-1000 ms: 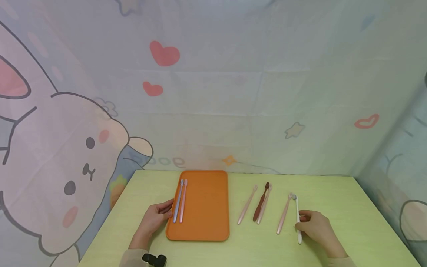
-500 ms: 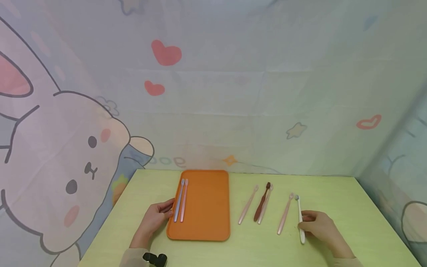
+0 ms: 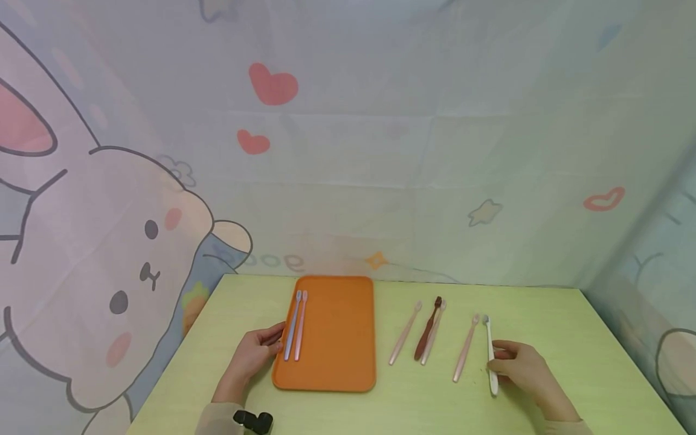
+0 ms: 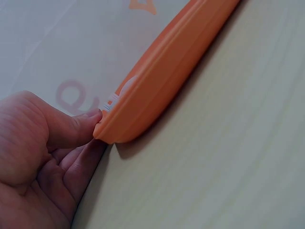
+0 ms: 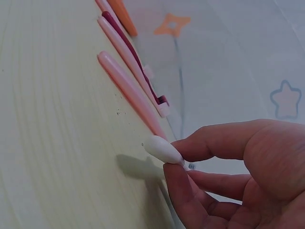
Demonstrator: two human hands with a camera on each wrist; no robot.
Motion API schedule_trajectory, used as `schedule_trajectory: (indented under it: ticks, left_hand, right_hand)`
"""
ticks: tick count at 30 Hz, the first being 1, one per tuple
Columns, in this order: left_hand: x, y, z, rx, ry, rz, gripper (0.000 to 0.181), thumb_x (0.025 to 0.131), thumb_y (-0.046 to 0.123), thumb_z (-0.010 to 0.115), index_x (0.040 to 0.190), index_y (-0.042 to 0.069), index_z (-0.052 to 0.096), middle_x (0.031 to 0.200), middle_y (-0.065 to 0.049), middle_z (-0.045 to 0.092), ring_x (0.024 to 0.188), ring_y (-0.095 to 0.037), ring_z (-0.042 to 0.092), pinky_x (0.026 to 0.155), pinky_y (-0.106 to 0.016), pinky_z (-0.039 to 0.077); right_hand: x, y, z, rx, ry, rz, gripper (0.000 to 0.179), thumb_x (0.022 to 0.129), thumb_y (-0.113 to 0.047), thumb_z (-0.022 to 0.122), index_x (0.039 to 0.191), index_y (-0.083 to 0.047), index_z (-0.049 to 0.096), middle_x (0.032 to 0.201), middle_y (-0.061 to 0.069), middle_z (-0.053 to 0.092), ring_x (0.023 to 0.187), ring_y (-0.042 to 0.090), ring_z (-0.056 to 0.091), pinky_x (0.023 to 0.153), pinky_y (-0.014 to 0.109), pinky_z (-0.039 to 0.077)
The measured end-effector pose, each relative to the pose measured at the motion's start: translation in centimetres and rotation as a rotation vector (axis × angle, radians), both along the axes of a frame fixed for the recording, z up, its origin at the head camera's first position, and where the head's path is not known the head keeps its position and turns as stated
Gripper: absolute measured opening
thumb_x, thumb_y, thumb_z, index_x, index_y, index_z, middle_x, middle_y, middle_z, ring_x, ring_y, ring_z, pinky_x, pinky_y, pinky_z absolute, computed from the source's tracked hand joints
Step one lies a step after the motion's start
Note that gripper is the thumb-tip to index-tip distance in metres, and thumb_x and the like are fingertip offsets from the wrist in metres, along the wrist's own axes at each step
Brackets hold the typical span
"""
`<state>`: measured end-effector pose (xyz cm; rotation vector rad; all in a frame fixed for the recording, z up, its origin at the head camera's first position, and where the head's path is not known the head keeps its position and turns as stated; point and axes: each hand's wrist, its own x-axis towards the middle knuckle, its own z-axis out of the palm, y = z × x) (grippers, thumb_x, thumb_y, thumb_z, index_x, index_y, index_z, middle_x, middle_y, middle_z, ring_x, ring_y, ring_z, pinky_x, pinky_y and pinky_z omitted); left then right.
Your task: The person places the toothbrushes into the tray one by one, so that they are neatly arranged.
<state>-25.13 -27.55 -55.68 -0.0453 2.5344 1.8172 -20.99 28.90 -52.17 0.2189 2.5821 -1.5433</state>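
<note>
Two brushes lie on the tray (image 3: 339,338) as things stand: a blue brush (image 3: 292,327) and a pink brush (image 3: 301,327), side by side along its left edge, heads toward its far-left corner. Five are off it, so the work looks less than half done, if the tray is where they belong. Between the tray and the right edge of the desk (image 3: 413,402) lie a second pink brush (image 3: 405,334), a brown brush (image 3: 427,331) with a third pink brush (image 3: 433,334) just beside it (whether those two touch, I cannot tell), and a fourth pink brush (image 3: 466,348). The white brush (image 3: 489,336) is nearest the desk's right edge, in the right hand (image 3: 518,364).

That hand reaches in from the near edge, thumb and fingertips clamped on the white handle, whose end seems raised above its shadow. The left hand (image 3: 254,355) pinches the tray's left edge, thumb at the rim and fingers below.
</note>
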Motion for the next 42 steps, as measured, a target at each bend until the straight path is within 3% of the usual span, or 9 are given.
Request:
schedule_trajectory:
  ticks: [18,28,37,42]
  left_hand:
    - [-0.2,-0.2,-0.5,0.015,-0.033,0.014,0.05,0.096,-0.01,0.068,0.145,-0.006,0.062,0.142,-0.025,0.064,0.138,-0.038,0.058,0.107,-0.04,0.054]
    - [0.0,-0.2,-0.2,0.007,-0.027,0.008,0.05,0.097,-0.008,0.068,0.146,-0.006,0.061,0.142,-0.025,0.064,0.139,-0.038,0.058,0.11,-0.045,0.051]
    - [0.0,-0.1,-0.1,-0.019,-0.018,0.008,0.051,0.097,-0.007,0.067,0.147,-0.004,0.061,0.142,-0.023,0.066,0.14,-0.038,0.057,0.117,-0.053,0.043]
    - [-0.1,-0.2,-0.2,-0.016,-0.005,-0.006,0.051,0.096,-0.008,0.068,0.147,-0.005,0.061,0.142,-0.023,0.065,0.139,-0.038,0.058,0.116,-0.051,0.044]
  right_hand:
    - [0.2,-1.7,0.2,-0.089,0.002,0.032,0.068,0.092,-0.004,0.077,0.151,0.015,0.048,0.13,0.031,0.066,0.096,0.024,0.073,0.079,0.04,0.066]
    - [-0.3,-5.3,0.1,-0.238,0.038,0.153,0.069,0.095,-0.005,0.076,0.155,0.012,0.046,0.131,0.027,0.064,0.102,0.028,0.073,0.081,0.039,0.065]
    - [-0.8,-9.3,0.2,-0.301,0.056,0.269,0.069,0.096,-0.007,0.075,0.156,0.011,0.045,0.133,0.029,0.065,0.107,0.031,0.074,0.082,0.039,0.065]
    - [-1.6,-11.4,0.2,-0.338,0.045,0.308,0.068,0.097,-0.007,0.075,0.155,0.012,0.046,0.128,0.027,0.065,0.103,0.027,0.074,0.083,0.039,0.065]
